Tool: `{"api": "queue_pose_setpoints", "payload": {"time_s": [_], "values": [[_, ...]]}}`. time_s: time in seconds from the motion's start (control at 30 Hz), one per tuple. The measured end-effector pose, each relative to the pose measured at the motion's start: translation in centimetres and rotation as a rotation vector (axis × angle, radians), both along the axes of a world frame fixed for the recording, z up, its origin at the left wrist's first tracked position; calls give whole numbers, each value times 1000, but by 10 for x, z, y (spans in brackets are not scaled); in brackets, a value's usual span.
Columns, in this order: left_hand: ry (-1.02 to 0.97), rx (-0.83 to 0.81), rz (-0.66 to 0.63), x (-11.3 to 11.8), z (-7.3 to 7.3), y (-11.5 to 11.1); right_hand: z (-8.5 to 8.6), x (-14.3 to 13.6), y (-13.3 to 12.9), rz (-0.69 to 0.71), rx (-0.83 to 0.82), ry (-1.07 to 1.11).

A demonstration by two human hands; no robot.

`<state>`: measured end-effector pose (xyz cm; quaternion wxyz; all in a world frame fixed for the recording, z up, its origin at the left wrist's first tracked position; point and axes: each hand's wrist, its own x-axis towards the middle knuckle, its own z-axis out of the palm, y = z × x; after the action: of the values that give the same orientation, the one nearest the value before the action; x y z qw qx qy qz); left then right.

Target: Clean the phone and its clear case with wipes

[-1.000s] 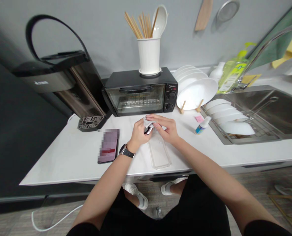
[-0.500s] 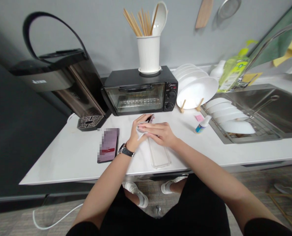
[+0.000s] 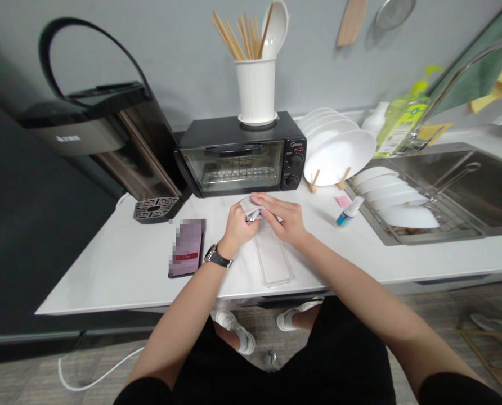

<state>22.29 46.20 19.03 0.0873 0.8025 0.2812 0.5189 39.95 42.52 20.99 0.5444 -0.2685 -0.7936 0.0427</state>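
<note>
On the counter [image 3: 120, 270], a clear case [image 3: 275, 264] lay in front of the oven [image 3: 238, 169], and a phone [image 3: 187, 247] in front of the oven's left end. Closer to the oven, the left hand [image 3: 237, 228] had its fingers curled around a shiny-edged object, mostly hidden by a pale cloth [image 3: 252, 209]; the right hand [image 3: 287, 222], fingers together and gently bent, held the cloth over it. A bottle [image 3: 349, 214] stood nearer than the oven, to its right; white plates [image 3: 339, 152] stood beside the oven's right end.
</note>
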Motion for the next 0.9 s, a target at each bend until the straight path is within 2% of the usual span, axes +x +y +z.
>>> {"api": "queue_pose_setpoints", "payload": {"time_s": [0.13, 0.3, 0.43, 0.67, 0.9], "values": [[-53, -74, -114, 0, 2, 0, -5, -3, -3, 76, 82, -138], [-24, -139, -42, 1, 1, -1, -3, -3, -5, 55, 199, -212], [-55, -149, -76, 2, -1, -2, -1, 0, -3, 30, 162, -264], [4, -58, -64, 2, 5, -6, 0, 13, 8, -51, 197, -72], [17, -35, 29, 4, 8, -6, -3, 8, 7, -60, 162, -41]]}}
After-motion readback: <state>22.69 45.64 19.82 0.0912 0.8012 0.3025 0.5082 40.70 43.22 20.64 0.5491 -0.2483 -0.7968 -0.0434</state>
